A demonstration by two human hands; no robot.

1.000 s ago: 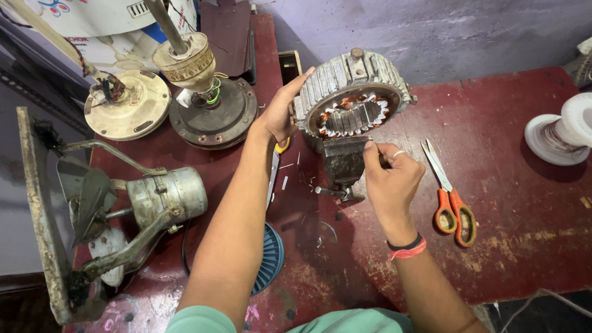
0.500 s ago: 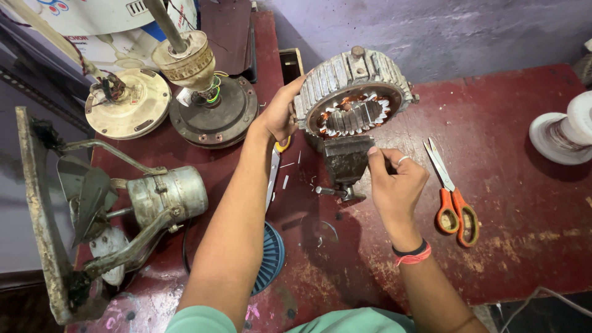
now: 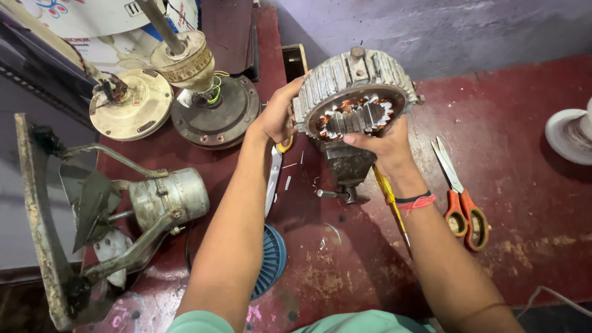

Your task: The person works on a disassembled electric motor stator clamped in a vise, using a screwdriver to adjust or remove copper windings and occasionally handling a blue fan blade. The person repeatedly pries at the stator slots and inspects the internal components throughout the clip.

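Head view showed both hands clamped on a ribbed grey motor housing (image 3: 354, 92) with copper windings inside, held upright above a small vise (image 3: 346, 168) on the dark red table (image 3: 512, 111): the left hand (image 3: 275, 117) gripped its left rim, and the right hand (image 3: 383, 147) cupped its lower front edge, fingers curled against the opening. Orange-handled scissors (image 3: 459, 194) lay just right of the right wrist, a yellow-handled screwdriver (image 3: 391, 206) sat under that forearm, and a small fan motor (image 3: 166, 198) rested well to the left
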